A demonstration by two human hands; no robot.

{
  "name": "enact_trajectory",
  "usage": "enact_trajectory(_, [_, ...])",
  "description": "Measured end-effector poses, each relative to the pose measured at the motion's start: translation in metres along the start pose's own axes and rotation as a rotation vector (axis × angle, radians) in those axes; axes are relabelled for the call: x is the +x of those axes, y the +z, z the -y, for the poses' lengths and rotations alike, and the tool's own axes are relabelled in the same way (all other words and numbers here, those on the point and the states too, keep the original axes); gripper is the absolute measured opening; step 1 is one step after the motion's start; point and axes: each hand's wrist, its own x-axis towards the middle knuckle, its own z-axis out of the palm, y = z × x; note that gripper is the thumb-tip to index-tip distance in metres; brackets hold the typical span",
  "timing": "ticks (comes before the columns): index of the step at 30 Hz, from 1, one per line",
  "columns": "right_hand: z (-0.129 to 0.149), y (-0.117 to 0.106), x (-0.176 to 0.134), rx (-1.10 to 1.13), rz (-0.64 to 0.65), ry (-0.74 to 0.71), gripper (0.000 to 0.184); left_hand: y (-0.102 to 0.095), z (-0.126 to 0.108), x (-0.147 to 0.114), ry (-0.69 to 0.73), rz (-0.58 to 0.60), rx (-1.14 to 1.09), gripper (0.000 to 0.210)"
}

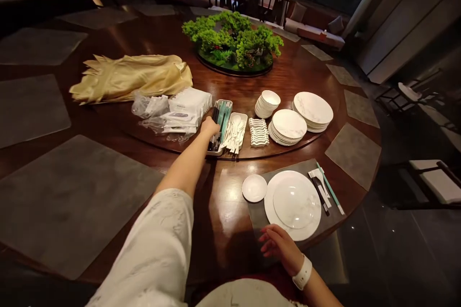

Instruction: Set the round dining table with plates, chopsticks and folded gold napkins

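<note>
My left hand (211, 127) reaches forward to a long white tray (215, 152) that holds black and teal chopsticks (224, 117). It touches the dark ones on the tray's left side; its fingers are mostly hidden, so I cannot tell whether they grip anything. My right hand (279, 245) hovers by the near edge of a large white plate (270, 213), fingers apart and holding nothing. A smaller plate (293, 200) lies on the large one. Left of them is a small saucer (254, 188). To their right lie a spoon (321, 180), a dark fork (319, 192) and a teal-ended pair of chopsticks (330, 189).
Beside the chopstick tray stand a tray of white spoons (236, 127), wavy white rests (258, 133), stacked bowls (267, 104) and stacked plates (289, 123). Plastic-wrapped packs (183, 110) and gold cloth (137, 76) lie left. A green plant centrepiece (234, 41) stands behind.
</note>
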Motion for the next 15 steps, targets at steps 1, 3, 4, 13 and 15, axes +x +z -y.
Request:
enact_trajectory(1, [0.001, -0.005, 0.003, 0.023, -0.020, 0.016, 0.061, 0.007, -0.001, 0.011, -0.035, 0.015, 0.029, 0.053])
enact_trajectory(3, [0.005, -0.011, 0.009, 0.075, -0.048, 0.029, 0.061, 0.018, -0.003, 0.024, -0.094, 0.044, 0.076, 0.056])
enact_trajectory(4, [0.007, -0.012, 0.011, 0.096, -0.052, 0.031, 0.061, 0.022, -0.004, 0.028, -0.111, 0.050, 0.100, 0.058])
enact_trajectory(13, [0.033, -0.016, 0.031, 0.093, 0.034, 0.075, 0.056, 0.031, -0.005, 0.039, -0.154, 0.012, 0.178, 0.068])
enact_trajectory(15, [0.052, -0.021, 0.042, 0.012, 0.019, 0.027, 0.054, 0.034, -0.005, 0.036, -0.150, -0.017, 0.198, 0.070])
